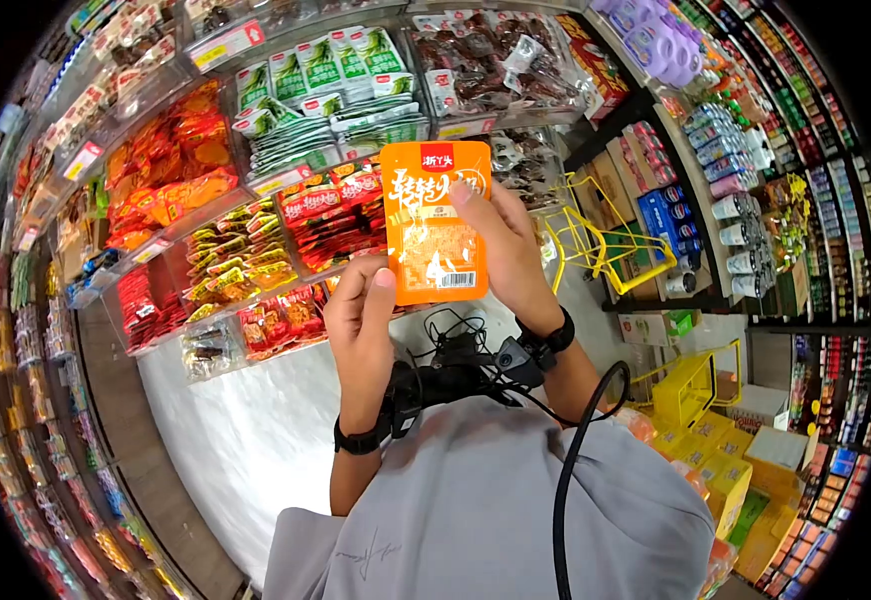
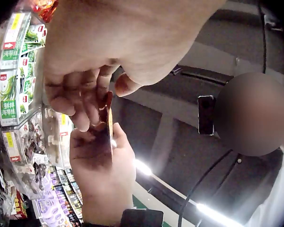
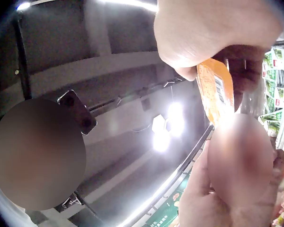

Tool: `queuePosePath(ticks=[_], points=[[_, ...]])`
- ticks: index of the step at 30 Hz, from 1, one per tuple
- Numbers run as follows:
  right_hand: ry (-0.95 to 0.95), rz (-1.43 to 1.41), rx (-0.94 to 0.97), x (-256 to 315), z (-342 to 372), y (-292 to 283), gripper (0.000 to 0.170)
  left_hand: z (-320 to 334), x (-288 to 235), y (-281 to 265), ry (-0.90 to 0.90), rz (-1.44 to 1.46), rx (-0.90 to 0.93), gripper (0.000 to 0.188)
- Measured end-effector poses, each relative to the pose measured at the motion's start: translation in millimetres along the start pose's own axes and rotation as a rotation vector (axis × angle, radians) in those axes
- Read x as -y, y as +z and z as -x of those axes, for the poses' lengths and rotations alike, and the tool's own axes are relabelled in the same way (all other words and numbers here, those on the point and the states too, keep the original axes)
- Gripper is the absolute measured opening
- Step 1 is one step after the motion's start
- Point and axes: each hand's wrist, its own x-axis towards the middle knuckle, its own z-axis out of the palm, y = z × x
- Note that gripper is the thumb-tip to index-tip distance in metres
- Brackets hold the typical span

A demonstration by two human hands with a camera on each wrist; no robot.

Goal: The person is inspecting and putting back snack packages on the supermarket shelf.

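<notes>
An orange snack packet (image 1: 436, 240) with white lettering, a red label and a barcode stands upright before the person's chest, its printed face toward the head camera. The left hand (image 1: 364, 310) pinches its lower left edge, thumb in front. On the right edge the right hand (image 1: 504, 245) grips it, thumb across the front and fingers behind. In the left wrist view the packet (image 2: 110, 124) appears edge-on between both hands. The right wrist view shows its orange side and barcode (image 3: 217, 90) below the right hand (image 3: 217, 33).
Shelf bins ahead hold green-and-white packets (image 1: 331, 70), orange bags (image 1: 176, 165), red packets (image 1: 334, 215) and dark vacuum packs (image 1: 496, 65). A yellow wire rack (image 1: 606, 240) stands right of the hands. Yellow cartons (image 1: 701, 450) sit at lower right, and a black cable (image 1: 562, 500) crosses the shirt.
</notes>
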Motion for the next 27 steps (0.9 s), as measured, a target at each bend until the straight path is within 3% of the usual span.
queuePosePath(ticks=[3, 5, 6, 10, 12, 14, 16, 19, 22, 23, 24, 26, 27], points=[[0.065, -0.039, 0.053, -4, -4, 5, 0.033, 2, 1, -8, 0.074, -0.035, 0.007, 0.014], [0.062, -0.003, 0.096, -6, -5, 10, 0.031, 4, 2, -14, 0.131, -0.151, -0.089, 0.012], [0.072, -0.006, 0.107, -11, -7, 7, 0.031, 5, 1, -13, 0.138, -0.1, -0.183, 0.01], [0.066, 0.104, 0.066, -33, -21, -14, 0.03, 7, 7, -48, 0.165, -0.001, -0.267, 0.01], [0.07, 0.445, 0.218, -59, -31, -36, 0.03, 10, 2, -55, 0.204, 0.078, -0.39, 0.01], [0.011, 0.475, 0.291, -92, -36, -46, 0.027, 15, -2, -63, 0.189, 0.065, -0.414, 0.011], [0.131, 0.719, 0.517, -133, -42, -72, 0.029, 20, -3, -70, 0.158, 0.085, -0.408, 0.011], [0.294, 0.938, 0.5, -210, -53, -120, 0.037, 28, -4, -80, 0.128, 0.06, -0.436, 0.012], [0.257, 1.056, 0.519, -264, -61, -148, 0.045, 33, -5, -92, 0.136, 0.032, -0.461, 0.012], [0.38, 0.939, 0.555, -292, -66, -165, 0.031, 34, -6, -95, 0.132, 0.026, -0.466, 0.012], [0.388, 0.933, 0.557, -312, -69, -171, 0.031, 36, -8, -98, 0.134, 0.015, -0.464, 0.012], [0.615, 0.793, 0.446, -322, -74, -166, 0.033, 40, -9, -102, 0.132, 0.002, -0.465, 0.012], [0.766, 0.819, 0.497, -321, -81, -168, 0.04, 42, -10, -105, 0.132, -0.005, -0.487, 0.011]])
